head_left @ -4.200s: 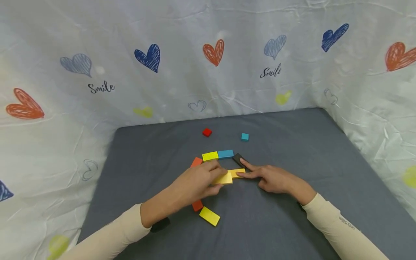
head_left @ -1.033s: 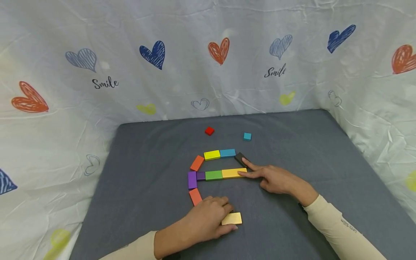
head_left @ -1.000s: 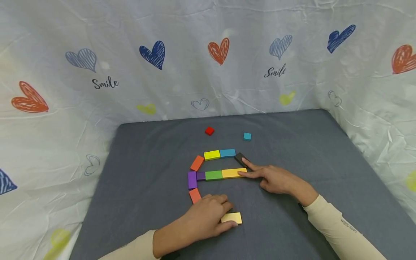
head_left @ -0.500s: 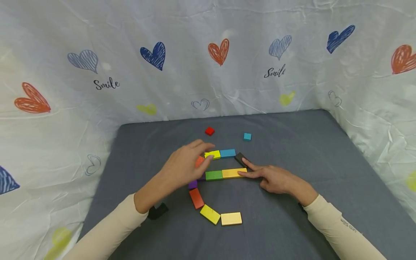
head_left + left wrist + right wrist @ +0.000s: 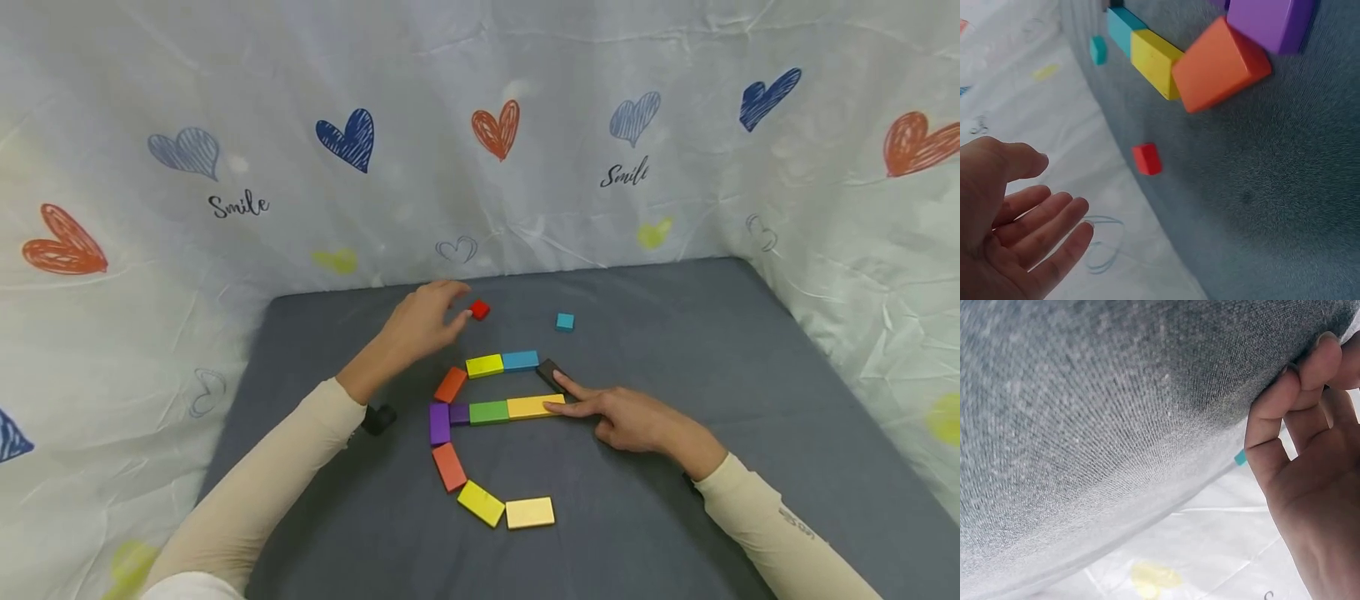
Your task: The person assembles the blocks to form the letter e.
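Observation:
My left hand (image 5: 420,325) reaches over the far part of the table beside a small red block (image 5: 480,310). Its fingers are spread and hold nothing; the left wrist view shows a gap between the hand (image 5: 1029,212) and the red block (image 5: 1147,159). My right hand (image 5: 637,417) stays to the right of a figure of wooden blocks. Two of its extended fingers touch a black block (image 5: 551,373) and the right end of a yellow-orange bar (image 5: 528,407). The bar continues a green block (image 5: 489,413) and a dark purple block (image 5: 459,414).
The curved outline has a blue block (image 5: 520,361), a yellow block (image 5: 484,366), an orange block (image 5: 451,384), a purple block (image 5: 439,425), a red-orange block (image 5: 449,467), another yellow block (image 5: 481,503) and a cream block (image 5: 530,512). A small teal block (image 5: 565,322) lies farther back.
My left hand set the cream block at the lower end of the curve, let go, then moved away across the table to the red block. My right hand has stayed in place.

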Tool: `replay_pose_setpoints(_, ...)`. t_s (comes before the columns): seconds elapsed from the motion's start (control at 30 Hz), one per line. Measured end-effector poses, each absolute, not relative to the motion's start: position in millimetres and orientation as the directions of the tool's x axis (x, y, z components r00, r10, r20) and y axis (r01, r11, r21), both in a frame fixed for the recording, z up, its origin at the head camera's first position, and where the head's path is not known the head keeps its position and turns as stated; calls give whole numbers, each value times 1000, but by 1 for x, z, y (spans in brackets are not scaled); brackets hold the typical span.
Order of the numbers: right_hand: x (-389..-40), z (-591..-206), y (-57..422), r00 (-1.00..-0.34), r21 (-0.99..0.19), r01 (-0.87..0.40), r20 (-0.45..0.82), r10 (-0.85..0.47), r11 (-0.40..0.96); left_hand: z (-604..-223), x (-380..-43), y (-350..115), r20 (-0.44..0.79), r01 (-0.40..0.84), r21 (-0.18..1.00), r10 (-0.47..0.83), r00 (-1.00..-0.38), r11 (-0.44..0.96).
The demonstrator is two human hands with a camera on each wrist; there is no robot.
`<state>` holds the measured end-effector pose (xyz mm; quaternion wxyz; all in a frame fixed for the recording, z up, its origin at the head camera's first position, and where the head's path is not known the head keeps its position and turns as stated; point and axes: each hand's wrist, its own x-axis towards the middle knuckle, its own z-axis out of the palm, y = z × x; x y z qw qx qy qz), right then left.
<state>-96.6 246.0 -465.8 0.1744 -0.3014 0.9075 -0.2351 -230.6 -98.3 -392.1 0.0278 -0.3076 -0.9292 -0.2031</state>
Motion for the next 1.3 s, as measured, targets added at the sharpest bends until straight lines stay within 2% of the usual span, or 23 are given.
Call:
replay_pose_setpoints(0.27,-96,-465,246,-759,-537,-455,-184,-625,710,-415,-260,-73,66,529,314,538,-840,788)
replay_pose_setpoints(0.7,-96,-466,245,-756,-543,-457,-180,-629,705,-437,-276,-43,-35,451,202,467,-884,869)
replay_pose_setpoints(1.0,-96,-464,246,-758,-546,-452,-181,-627,705,-447,-282,-38,-7,443,209,455,-891,872)
replay_pose_setpoints(1.3,-96,-464,248,-753,-544,-455,-188,-630,705,-435,-272,-53,-28,454,294,482,-876,841)
